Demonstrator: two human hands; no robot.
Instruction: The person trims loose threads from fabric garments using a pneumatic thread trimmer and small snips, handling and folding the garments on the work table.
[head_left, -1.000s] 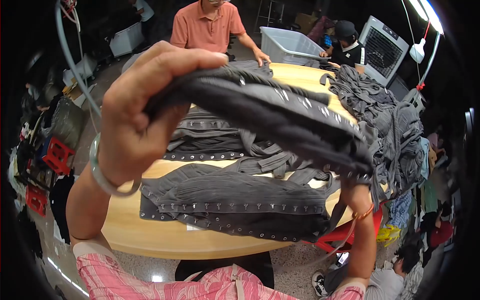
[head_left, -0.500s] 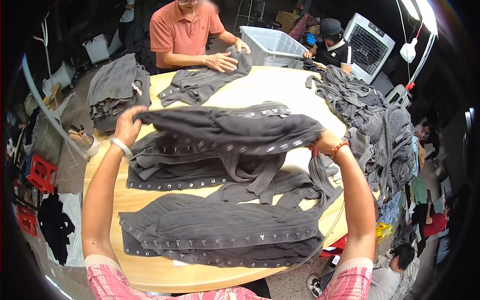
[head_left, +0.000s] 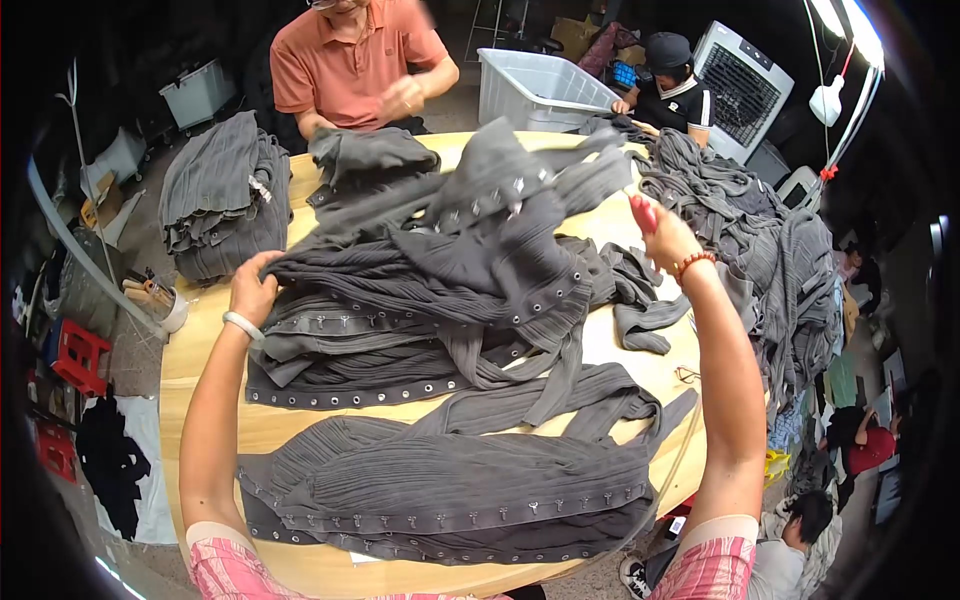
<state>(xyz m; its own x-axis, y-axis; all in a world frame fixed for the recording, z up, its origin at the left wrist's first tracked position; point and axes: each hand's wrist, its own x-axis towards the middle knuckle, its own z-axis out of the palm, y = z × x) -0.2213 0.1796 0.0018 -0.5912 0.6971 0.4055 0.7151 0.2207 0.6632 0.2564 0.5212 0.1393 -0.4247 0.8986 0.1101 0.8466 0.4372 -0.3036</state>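
Charcoal ribbed knit lies nearest, one garment (head_left: 440, 480) spread long and fairly flat on the pale, wood-grained table (head_left: 190, 350), its edges lined with metal hooks and round eyelets. Beyond it, several layers make a loose stack (head_left: 350, 355), straps trailing off its right side. Over that stack is the held garment (head_left: 400, 265), its near part gathered into soft, stretchy-looking folds, its far end raised and blurred; judged by its lie, this piece is far from flat. The left hand (head_left: 255, 290) pinches its left end between thumb and fingers. The right hand (head_left: 668, 240), apart from the cloth, has its fingers curled around a small red object (head_left: 643, 214), too blurred to identify. To the right, a tangled heap (head_left: 790, 270) of similar knit looks unarranged; at the far left, a pile (head_left: 225, 190) sits in tidy, draped layers. Across the table, a person in an orange shirt (head_left: 345, 70) stands near a smooth, translucent grey tub (head_left: 525, 90).
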